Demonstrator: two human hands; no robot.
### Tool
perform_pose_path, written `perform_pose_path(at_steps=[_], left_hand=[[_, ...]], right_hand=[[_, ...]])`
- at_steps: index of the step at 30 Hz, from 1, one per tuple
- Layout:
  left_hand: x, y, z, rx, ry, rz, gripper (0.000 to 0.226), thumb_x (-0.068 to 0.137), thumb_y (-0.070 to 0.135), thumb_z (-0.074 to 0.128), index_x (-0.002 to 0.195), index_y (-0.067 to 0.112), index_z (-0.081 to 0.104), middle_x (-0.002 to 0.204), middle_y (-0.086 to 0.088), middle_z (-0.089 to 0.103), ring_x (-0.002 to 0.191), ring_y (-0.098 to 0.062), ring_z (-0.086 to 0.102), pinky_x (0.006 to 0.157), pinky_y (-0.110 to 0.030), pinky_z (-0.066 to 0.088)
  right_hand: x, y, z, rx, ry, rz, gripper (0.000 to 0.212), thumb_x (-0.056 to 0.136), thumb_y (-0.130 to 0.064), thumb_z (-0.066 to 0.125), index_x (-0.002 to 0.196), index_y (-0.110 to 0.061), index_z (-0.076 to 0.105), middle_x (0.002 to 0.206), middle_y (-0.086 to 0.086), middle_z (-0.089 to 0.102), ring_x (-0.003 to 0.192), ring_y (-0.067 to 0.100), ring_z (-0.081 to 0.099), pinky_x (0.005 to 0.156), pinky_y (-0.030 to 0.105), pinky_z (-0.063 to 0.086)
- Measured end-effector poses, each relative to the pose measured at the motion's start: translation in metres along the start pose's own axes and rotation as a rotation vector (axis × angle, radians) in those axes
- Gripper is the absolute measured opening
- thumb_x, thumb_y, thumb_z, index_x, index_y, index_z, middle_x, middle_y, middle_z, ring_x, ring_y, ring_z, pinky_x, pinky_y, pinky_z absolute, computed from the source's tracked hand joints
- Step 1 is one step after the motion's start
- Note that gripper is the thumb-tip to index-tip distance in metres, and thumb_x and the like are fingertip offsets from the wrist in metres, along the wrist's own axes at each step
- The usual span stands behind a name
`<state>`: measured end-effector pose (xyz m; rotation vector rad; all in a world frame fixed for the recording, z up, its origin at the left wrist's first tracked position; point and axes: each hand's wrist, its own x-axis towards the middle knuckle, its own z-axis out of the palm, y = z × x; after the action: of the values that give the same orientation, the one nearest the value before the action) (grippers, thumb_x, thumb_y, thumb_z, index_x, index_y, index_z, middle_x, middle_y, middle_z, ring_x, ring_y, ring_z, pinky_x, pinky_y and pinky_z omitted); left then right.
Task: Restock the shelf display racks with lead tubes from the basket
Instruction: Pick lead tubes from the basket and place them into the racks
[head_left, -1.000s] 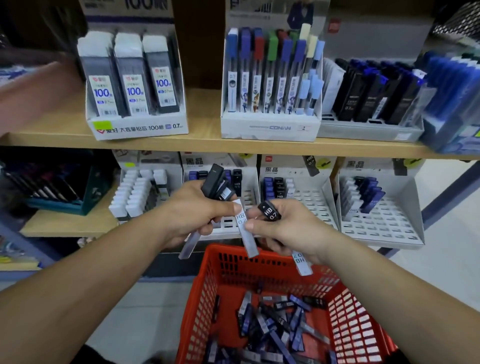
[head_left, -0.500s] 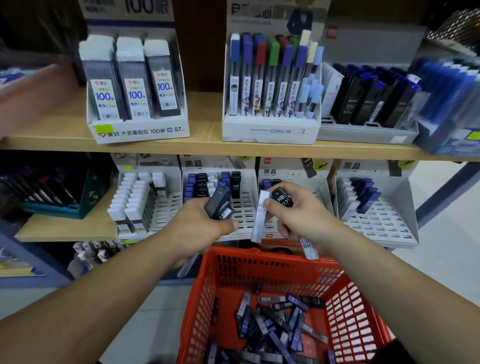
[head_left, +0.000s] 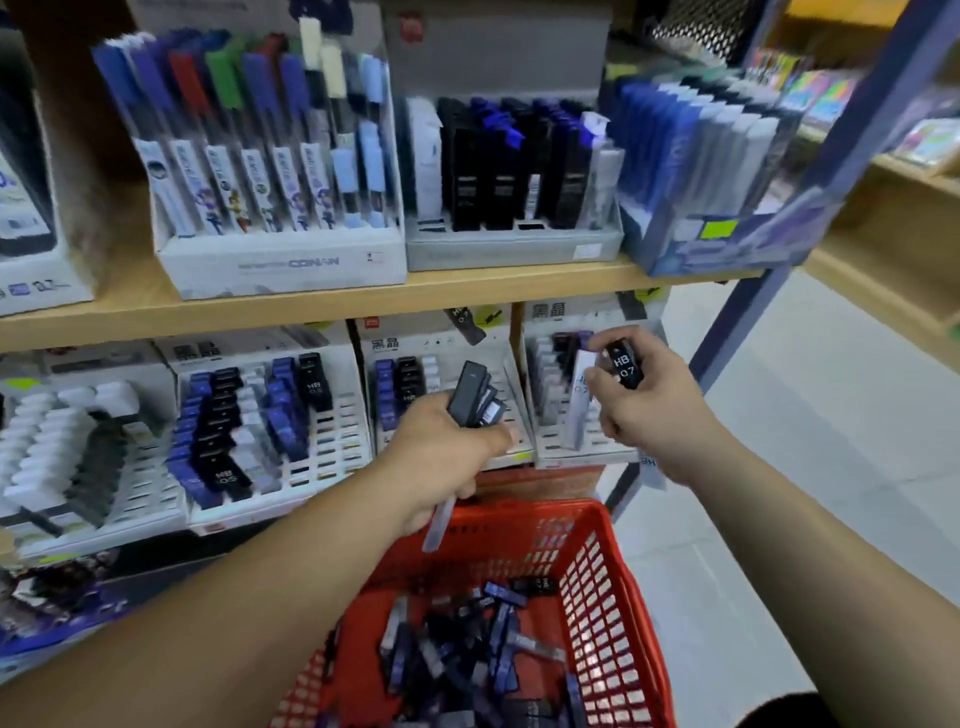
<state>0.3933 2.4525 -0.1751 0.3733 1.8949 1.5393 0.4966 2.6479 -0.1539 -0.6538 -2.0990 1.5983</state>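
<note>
Here, below a shelf box marked "CONAN" (head_left: 311, 262), the left grip (head_left: 447, 457) is clamped round a bundle of dark lead tubes (head_left: 472, 400). The right grip (head_left: 654, 415) pinches a black tube (head_left: 623, 364) reading "HB 0.7" at the rightmost display rack (head_left: 587, 454). Loose tubes (head_left: 467, 660) fill the red basket (head_left: 613, 623) below.
</note>
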Motion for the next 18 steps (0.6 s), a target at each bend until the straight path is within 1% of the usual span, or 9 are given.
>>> perform_pose_path(at_steps=[2,4,6,8,10,11,14,16,18], left_hand=[[0.005,0.001,0.011,-0.060,-0.036,-0.045,0.033,0.085,0.014,0.084,0.106,-0.001,0.064,0.072,-0.011,0.051,0.060,-0.022,0.042,0.047,-0.029,0.034],[0.007,-0.001,0.019,-0.094,-0.071,-0.092,0.027,0.084,0.008,0.084,0.102,0.002,0.065,0.074,-0.010,0.054,0.059,-0.017,0.046,0.044,-0.026,0.032],[0.008,-0.004,0.023,-0.106,-0.089,-0.131,0.023,0.084,0.005,0.083,0.097,0.006,0.065,0.071,-0.003,0.058,0.060,-0.014,0.048,0.044,-0.025,0.031],[0.008,-0.007,0.022,-0.124,-0.087,-0.161,0.022,0.083,0.005,0.083,0.095,0.008,0.065,0.071,-0.002,0.059,0.061,-0.014,0.049,0.044,-0.025,0.030],[0.008,-0.008,0.019,-0.146,-0.081,-0.169,0.022,0.084,0.005,0.083,0.096,0.009,0.065,0.076,-0.006,0.058,0.060,-0.014,0.049,0.043,-0.024,0.029],[0.008,-0.009,0.018,-0.147,-0.078,-0.166,0.021,0.084,0.006,0.082,0.097,0.009,0.065,0.079,-0.008,0.058,0.060,-0.014,0.049,0.043,-0.024,0.029],[0.008,-0.012,0.015,-0.149,-0.068,-0.162,0.021,0.086,0.005,0.081,0.101,0.008,0.065,0.084,-0.010,0.057,0.060,-0.014,0.049,0.043,-0.023,0.029],[0.009,-0.011,0.014,-0.152,-0.067,-0.162,0.021,0.086,0.006,0.080,0.101,0.007,0.066,0.083,-0.010,0.057,0.061,-0.014,0.050,0.043,-0.023,0.030],[0.009,-0.009,0.015,-0.173,-0.058,-0.158,0.017,0.087,0.009,0.080,0.098,0.006,0.067,0.078,-0.008,0.058,0.061,-0.014,0.050,0.043,-0.023,0.031]], right_hand=[[0.003,0.014,-0.006,-0.023,0.041,-0.021,0.017,0.099,-0.005,0.065,0.106,-0.020,0.062,0.084,0.006,0.055,0.048,0.021,0.049,0.047,0.028,0.045],[0.007,0.025,-0.008,-0.062,0.073,-0.050,0.018,0.096,-0.007,0.069,0.102,-0.022,0.062,0.084,0.006,0.058,0.049,0.023,0.055,0.047,0.033,0.050],[0.012,0.033,-0.007,-0.076,0.088,-0.063,0.018,0.095,-0.008,0.071,0.102,-0.023,0.063,0.081,-0.003,0.061,0.051,0.021,0.058,0.050,0.045,0.056],[0.015,0.039,-0.004,-0.116,0.093,-0.066,0.018,0.096,-0.010,0.070,0.101,-0.027,0.064,0.078,-0.013,0.062,0.057,0.018,0.061,0.059,0.050,0.060],[0.017,0.044,-0.001,-0.179,0.084,-0.085,0.018,0.096,-0.012,0.070,0.102,-0.027,0.064,0.078,-0.014,0.063,0.068,0.015,0.063,0.069,0.046,0.061],[0.019,0.044,-0.001,-0.196,0.080,-0.097,0.017,0.096,-0.010,0.070,0.103,-0.025,0.065,0.079,-0.012,0.062,0.071,0.011,0.062,0.070,0.042,0.059],[0.022,0.044,-0.002,-0.260,0.071,-0.132,0.020,0.095,-0.005,0.068,0.101,-0.023,0.065,0.081,-0.012,0.062,0.066,0.000,0.057,0.062,0.021,0.047],[0.021,0.041,-0.001,-0.330,0.040,-0.157,0.021,0.095,-0.005,0.068,0.102,-0.024,0.066,0.084,-0.011,0.064,0.064,-0.002,0.058,0.059,0.015,0.043],[0.020,0.039,0.003,-0.396,-0.013,-0.187,0.019,0.095,-0.007,0.069,0.105,-0.024,0.068,0.089,-0.005,0.068,0.065,0.000,0.060,0.059,0.016,0.044]])
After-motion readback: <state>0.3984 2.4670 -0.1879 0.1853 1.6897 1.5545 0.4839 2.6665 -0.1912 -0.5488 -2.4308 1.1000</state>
